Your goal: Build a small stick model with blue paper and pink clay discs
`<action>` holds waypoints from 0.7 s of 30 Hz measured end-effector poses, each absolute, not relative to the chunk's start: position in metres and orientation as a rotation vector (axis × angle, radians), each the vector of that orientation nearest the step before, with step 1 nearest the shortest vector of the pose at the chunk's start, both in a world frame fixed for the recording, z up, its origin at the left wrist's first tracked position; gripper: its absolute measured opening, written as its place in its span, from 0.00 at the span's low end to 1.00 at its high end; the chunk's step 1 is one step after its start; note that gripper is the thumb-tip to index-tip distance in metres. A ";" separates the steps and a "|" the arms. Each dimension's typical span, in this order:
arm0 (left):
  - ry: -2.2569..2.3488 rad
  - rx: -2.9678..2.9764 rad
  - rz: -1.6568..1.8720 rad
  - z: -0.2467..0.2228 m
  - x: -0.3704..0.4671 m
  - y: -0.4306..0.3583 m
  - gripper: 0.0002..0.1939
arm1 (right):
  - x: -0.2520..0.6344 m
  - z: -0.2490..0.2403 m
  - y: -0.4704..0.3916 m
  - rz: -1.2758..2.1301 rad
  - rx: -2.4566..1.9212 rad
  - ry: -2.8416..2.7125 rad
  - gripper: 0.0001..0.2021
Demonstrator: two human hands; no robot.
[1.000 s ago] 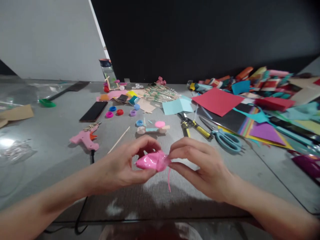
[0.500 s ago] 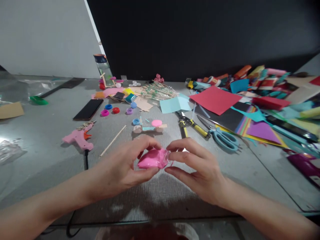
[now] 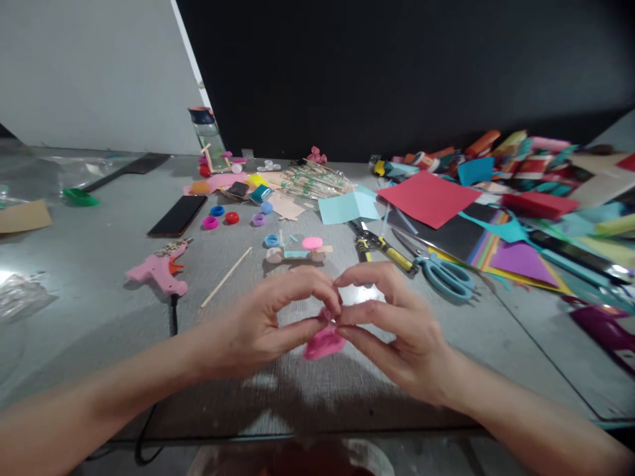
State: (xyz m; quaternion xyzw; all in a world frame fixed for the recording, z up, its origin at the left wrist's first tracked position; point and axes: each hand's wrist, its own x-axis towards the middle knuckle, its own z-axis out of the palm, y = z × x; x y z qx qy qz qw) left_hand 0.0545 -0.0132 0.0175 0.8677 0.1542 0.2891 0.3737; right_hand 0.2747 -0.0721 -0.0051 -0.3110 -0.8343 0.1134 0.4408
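A small clear packet of pink modelling clay (image 3: 323, 345) hangs between my hands above the front of the table. My left hand (image 3: 282, 314) pinches the gathered top of the packet between thumb and fingertips. From the other side, my right hand (image 3: 391, 330) grips the same top edge with its thumb and fingers. The pink lump droops below the fingertips. Just beyond my hands lies a little model (image 3: 296, 254) of sticks and light blue card, with a pink disc (image 3: 312, 243) and a blue bottle cap (image 3: 271, 240) beside it.
A pink glue gun (image 3: 161, 272) and a wooden stick (image 3: 227, 277) lie left, near a phone (image 3: 177, 216). Yellow-handled pliers (image 3: 391, 254) and blue scissors (image 3: 449, 277) lie right. Coloured paper (image 3: 429, 197), bottle caps and a water bottle (image 3: 208, 139) stand farther back.
The packet has turned from lying sideways in my left hand to hanging down by its top. Both hands' fingertips have come together on that top edge.
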 end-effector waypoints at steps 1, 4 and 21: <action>0.374 2.223 0.736 0.017 0.055 -0.012 0.05 | 0.275 -0.005 -0.072 0.284 -0.770 -2.074 0.04; 0.367 2.293 0.658 0.019 0.053 -0.011 0.03 | 0.276 -0.004 -0.073 0.331 -0.776 -2.088 0.05; 0.381 2.260 0.620 0.021 0.041 -0.021 0.13 | 0.285 0.011 -0.075 0.654 -0.697 -2.192 0.04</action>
